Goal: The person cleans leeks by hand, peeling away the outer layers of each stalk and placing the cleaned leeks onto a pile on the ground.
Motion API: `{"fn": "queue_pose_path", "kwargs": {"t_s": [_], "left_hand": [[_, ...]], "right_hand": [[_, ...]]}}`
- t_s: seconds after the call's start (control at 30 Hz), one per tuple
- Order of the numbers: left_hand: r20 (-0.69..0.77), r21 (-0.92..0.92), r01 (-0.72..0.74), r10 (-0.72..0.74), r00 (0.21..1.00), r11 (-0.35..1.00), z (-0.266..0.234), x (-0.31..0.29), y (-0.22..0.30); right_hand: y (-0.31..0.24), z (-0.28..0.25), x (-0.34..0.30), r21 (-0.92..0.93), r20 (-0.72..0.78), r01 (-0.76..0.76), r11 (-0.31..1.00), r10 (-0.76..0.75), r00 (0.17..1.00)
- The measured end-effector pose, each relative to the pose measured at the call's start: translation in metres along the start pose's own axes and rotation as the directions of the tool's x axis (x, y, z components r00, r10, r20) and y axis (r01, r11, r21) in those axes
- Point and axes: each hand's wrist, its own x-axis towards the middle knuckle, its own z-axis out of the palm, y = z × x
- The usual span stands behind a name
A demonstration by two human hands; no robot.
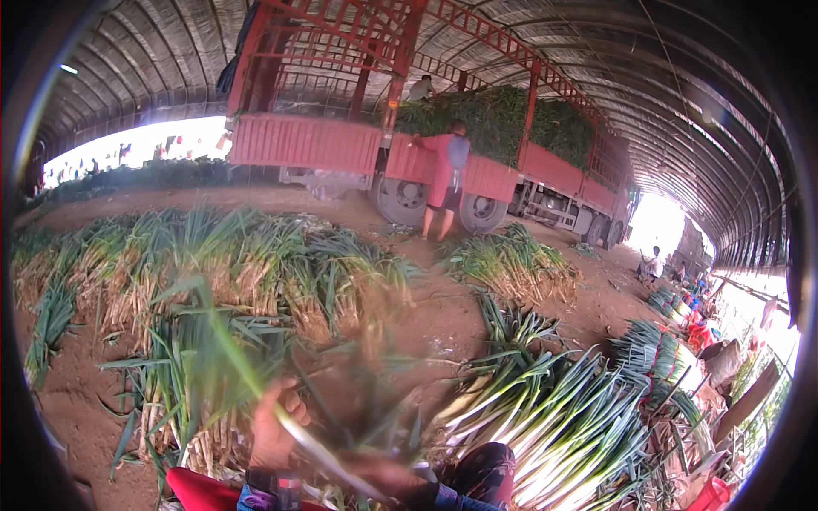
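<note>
Holding one green onion (234,353) in the left hand (274,426), closing the fingers in a fist around its stalk, low in front of the body. Pointing its green leaf end upward and to the left, beyond the fist, and directing its pale end down to the right, toward the right hand (394,479). Having the right hand low and blurred, just beside this pale end; not being able to tell whether touching it, nor whether holding the fingers wide or narrow. Wearing a dark watch (286,491) on the left wrist. Having a dark knee (486,473) just to the right of the right hand. Seeing near the left hand, on its left side, a bundle (183,375) of uncleaned onions, and beyond the knee, on the right, a big pile (554,417) of onions with clean white stalks. Facing, farther away, a long row (170,264) of onions on brown soil (81,426), and behind it a red truck (307,140) with a green load (490,115). Seeing also one person (447,162) beside the truck.
</note>
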Motion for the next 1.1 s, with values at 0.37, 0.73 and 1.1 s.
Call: {"fn": "queue_pose_path", "kwargs": {"t_s": [0.37,0.73,1.1], "left_hand": [[-0.116,0.056,0.094,-0.087,0.989,0.994,-0.029,0.006,-0.002],[0.019,0.009,0.097,-0.097,0.995,0.995,-0.016,0.005,0.008],[-0.155,0.092,0.058,-0.043,0.987,0.994,-0.021,0.011,0.014]], "right_hand": [[0.019,-0.022,0.022,-0.078,-0.065,0.072,0.994,-0.077,0.995],[-0.019,0.033,0.002,-0.338,0.091,0.214,0.916,-0.194,0.977],[-0.024,0.029,0.003,-0.587,-0.002,0.171,0.792,-0.213,0.977]]}}
